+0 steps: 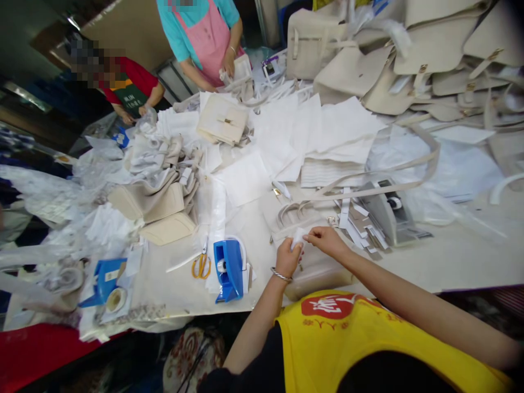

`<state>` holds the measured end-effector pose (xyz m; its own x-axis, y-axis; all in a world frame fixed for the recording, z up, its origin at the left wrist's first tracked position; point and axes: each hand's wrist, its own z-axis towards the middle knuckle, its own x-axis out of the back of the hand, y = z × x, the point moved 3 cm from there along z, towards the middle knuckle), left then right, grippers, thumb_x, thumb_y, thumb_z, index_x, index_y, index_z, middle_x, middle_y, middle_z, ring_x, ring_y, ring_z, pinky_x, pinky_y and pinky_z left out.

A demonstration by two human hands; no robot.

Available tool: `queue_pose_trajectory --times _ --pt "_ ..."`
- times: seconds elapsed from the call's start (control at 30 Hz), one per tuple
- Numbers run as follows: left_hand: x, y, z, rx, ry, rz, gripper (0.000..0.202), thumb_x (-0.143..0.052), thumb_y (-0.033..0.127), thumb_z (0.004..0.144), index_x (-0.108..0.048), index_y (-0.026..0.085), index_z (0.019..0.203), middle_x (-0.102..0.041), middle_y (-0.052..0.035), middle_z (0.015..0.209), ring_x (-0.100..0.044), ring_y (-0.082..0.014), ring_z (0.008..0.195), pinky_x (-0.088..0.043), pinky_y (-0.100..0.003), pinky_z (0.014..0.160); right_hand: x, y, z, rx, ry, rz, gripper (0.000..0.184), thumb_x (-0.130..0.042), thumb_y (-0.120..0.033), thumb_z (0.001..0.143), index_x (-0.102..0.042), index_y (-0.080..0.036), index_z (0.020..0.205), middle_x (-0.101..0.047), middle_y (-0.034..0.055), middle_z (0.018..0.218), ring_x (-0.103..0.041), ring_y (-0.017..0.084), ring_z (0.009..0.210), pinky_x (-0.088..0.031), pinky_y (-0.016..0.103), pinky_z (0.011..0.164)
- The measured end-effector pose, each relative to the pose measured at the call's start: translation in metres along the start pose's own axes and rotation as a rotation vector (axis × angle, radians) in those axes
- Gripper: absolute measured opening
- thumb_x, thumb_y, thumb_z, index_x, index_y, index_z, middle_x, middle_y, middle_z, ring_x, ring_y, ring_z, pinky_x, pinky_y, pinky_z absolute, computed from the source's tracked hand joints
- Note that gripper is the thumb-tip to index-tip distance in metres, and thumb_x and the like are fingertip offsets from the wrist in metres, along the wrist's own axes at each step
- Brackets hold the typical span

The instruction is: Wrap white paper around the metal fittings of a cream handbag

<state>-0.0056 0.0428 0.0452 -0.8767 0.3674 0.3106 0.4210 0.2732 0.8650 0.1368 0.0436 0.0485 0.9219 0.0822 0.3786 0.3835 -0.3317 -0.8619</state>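
A beige handbag point(327, 266) lies on the table right in front of me, its long strap point(368, 191) running off to the right. Above it, my left hand point(289, 255) is closed around a small piece of white wrapping point(300, 236); whether this is paper or foam I cannot tell. The fingers of my right hand point(326, 240) pinch at the right edge of the same white piece. Part of the bag is hidden behind both hands. A gold-coloured clasp point(277, 192) shows near the bag's far edge.
Left of the bag stand a blue tape dispenser point(229, 270) and orange-handled scissors point(201, 266). A grey tape dispenser point(391, 213) sits to the right. White sheets point(282, 131) cover the middle; more beige bags point(438, 43) are piled at the back right. Two people work across the table.
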Motion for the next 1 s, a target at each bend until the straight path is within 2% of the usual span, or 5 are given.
queue_pose_trajectory --times 0.17,0.43,0.7,0.9,1.0 --pt "0.003 0.0 -0.002 -0.056 -0.023 -0.031 0.021 -0.049 0.037 0.07 -0.049 0.015 0.071 -0.048 0.0036 0.054 -0.041 -0.0052 0.045 -0.034 -0.018 0.044 -0.006 0.01 0.004 -0.061 -0.033 -0.001 0.03 -0.053 -0.043 0.064 -0.05 -0.017 0.05 -0.047 -0.0025 0.045 -0.041 0.01 0.046 -0.029 0.023 0.046" --pt "0.016 0.001 -0.003 0.146 -0.325 -0.631 0.035 -0.055 0.045 0.065 -0.048 0.013 0.077 -0.047 0.0032 0.053 -0.035 -0.0031 0.038 -0.029 -0.019 0.04 -0.013 -0.003 -0.004 0.084 -0.23 0.464 0.027 -0.055 -0.042 0.066 -0.056 -0.015 0.065 -0.05 -0.0026 0.053 -0.043 0.008 0.046 -0.037 0.022 0.047" --pt "0.019 0.003 -0.008 0.233 -0.485 -0.886 0.037 -0.059 0.045 0.062 -0.049 0.012 0.074 -0.042 0.0044 0.048 -0.028 -0.001 0.035 -0.023 -0.018 0.037 -0.016 -0.012 0.0 0.15 -0.229 0.339 0.022 -0.055 -0.037 0.067 -0.061 -0.017 0.073 -0.056 -0.0026 0.055 -0.047 0.009 0.044 -0.04 0.021 0.046" --pt "0.005 0.01 -0.017 0.316 -0.742 -0.761 0.041 -0.064 0.044 0.056 -0.052 0.009 0.075 -0.049 -0.0004 0.051 -0.037 -0.004 0.035 -0.027 -0.021 0.038 -0.02 -0.016 0.008 0.362 -0.201 0.141 0.015 -0.054 -0.03 0.068 -0.063 -0.019 0.067 -0.063 0.0024 0.069 -0.056 0.015 0.067 -0.044 0.026 0.064" --pt "0.01 0.01 -0.009 0.26 -0.594 -0.856 0.039 -0.061 0.044 0.059 -0.051 0.01 0.075 -0.046 0.0028 0.049 -0.032 -0.0016 0.035 -0.025 -0.019 0.038 -0.01 -0.005 0.016 0.093 -0.069 0.186 0.017 -0.053 -0.031 0.068 -0.062 -0.017 0.065 -0.06 0.0024 0.059 -0.055 0.014 0.055 -0.046 0.027 0.055"
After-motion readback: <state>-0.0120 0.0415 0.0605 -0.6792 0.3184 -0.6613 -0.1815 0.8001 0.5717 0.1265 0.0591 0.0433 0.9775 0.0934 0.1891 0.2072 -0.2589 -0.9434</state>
